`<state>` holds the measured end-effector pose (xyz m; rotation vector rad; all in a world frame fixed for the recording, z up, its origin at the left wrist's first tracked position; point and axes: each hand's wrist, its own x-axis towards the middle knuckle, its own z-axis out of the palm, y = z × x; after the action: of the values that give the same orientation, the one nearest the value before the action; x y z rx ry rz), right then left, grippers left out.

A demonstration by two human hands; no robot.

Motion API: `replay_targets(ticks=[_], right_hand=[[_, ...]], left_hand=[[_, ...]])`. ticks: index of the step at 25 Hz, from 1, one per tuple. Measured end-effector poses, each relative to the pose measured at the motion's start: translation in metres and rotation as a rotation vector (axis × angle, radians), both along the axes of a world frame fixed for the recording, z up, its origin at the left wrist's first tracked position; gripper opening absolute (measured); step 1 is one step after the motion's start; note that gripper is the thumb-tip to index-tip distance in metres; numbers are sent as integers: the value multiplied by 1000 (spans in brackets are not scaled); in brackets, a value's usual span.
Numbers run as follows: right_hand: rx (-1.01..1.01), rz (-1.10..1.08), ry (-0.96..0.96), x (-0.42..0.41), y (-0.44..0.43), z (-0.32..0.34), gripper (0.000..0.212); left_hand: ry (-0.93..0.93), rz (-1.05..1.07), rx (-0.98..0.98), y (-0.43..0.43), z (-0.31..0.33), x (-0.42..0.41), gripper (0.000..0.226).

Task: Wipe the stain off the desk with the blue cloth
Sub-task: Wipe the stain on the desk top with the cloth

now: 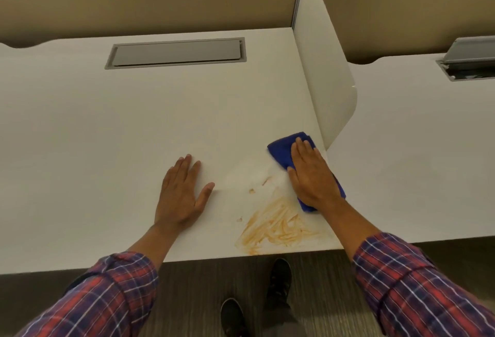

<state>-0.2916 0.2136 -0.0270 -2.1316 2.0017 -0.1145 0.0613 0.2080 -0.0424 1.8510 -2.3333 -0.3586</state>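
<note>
Our right hand [312,176] presses the folded blue cloth [285,153] flat against the white surface [107,122], close to the right edge and just short of the low divider panel [329,74] that stands along it. The fingers [301,149] lie straight and nearly together on top of the cloth, pinning it by downward pressure, not clamped around it; blue fabric shows beyond the fingertips and again beside the wrist.

The orange stain [276,227] lies toward the front edge of the surface, near its front right corner, nearer to us than the cloth and slightly to its left. Its streaks fan from the front edge up toward the cloth's near end, which sits just beside the top of the smear. A few small flecks [251,190] sit between the main smear and the paler, seemingly wiped patch just left of the cloth.

Our left hand [182,192] rests palm down on bare surface, fingers spread a little and holding nothing, well to the left of the stain and apparently serving as a brace.

We judge the job partly done: the bulk of the stain remains. The right hand is the nearer one and already has the cloth, so the coming stroke looks to us like a pull back toward the front edge, drawing the cloth down along the streaks.
</note>
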Motion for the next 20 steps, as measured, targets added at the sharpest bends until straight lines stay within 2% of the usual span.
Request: replay_targets(ticks=[5,8,12,15,20], right_hand=[[-10,203,21,56,29,0,66],[8,287,9,40,47,-2,67],[-5,136,35,3,23,-2,65],[1,58,39,25,-3,1,65],[5,272,50,86,14,-1,65]], left_hand=[[43,-1,4,1,5,-2,83],[52,1,7,1,6,1,81],[36,-4,-9,0,5,-1,82],[37,-11,-6,0,0,1,85],[49,-40,59,0,6,2,92]])
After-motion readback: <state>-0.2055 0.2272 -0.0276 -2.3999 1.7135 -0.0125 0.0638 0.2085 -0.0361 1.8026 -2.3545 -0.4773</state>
